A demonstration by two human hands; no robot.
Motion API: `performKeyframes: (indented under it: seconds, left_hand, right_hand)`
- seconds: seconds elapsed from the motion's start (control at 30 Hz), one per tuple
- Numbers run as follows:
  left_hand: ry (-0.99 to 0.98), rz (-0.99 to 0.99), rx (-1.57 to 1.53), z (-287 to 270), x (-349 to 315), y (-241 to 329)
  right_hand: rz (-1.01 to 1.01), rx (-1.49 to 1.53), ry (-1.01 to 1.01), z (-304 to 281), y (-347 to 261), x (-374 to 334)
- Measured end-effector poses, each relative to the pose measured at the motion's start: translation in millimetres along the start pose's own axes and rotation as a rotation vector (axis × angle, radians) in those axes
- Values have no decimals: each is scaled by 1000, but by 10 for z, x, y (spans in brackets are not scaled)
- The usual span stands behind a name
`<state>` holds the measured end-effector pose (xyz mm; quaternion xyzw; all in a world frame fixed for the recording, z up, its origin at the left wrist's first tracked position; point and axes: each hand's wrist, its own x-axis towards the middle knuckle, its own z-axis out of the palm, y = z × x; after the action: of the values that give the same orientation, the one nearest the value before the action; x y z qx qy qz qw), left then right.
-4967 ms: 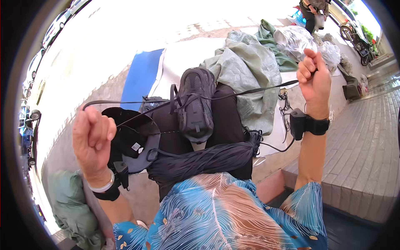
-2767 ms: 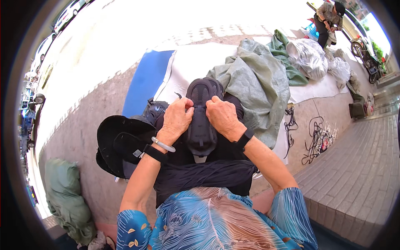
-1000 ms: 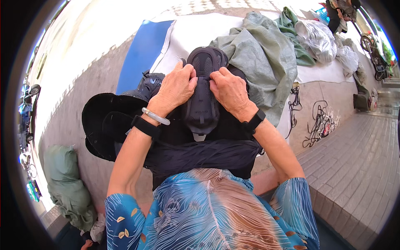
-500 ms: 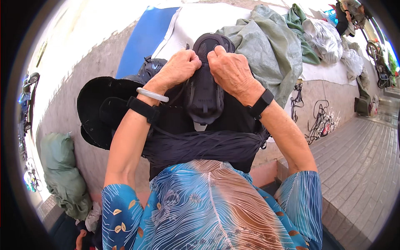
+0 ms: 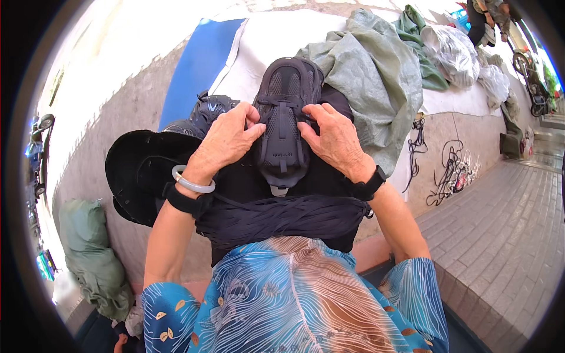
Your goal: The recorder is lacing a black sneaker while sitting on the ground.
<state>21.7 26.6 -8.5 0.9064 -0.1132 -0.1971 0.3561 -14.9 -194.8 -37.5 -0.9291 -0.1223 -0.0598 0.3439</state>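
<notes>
A dark grey and black mesh shoe (image 5: 284,132) lies on my lap, its sole turned away, its length running away from me. Across its middle runs a thin dark shoelace (image 5: 282,105). My left hand (image 5: 226,138) is at the shoe's left edge, with thumb and forefinger curled in a pinch at one side of the lace. At the right edge my right hand (image 5: 334,138) has its fingers bent in against the lace's other side. The thin lace between the fingertips is hard to make out. A thick bundle of dark shoelaces (image 5: 282,222) lies across my lap nearer my body.
A black cap-like cloth piece (image 5: 147,170) and another dark shoe (image 5: 215,109) sit to the left. Beyond lie a blue and white sheet (image 5: 203,53) and grey-green sacking (image 5: 376,76). Loose cords (image 5: 452,170) hang at the right; plastic bags (image 5: 450,53) stand farther off.
Both hands have come down toward me and moved apart to the shoe's sides. The shoe's top and the lace across it now show more fully.
</notes>
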Motion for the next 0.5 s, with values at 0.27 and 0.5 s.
performKeyframes:
  seconds: [0.27,0.5]
  left_hand:
    - [-172,480,233,229,-314,150]
    - [-9,372,92,198,-481,90]
  right_hand:
    - [-15,-12,7,40,73,-15]
    - [-19,-144,22,-94,-104,117]
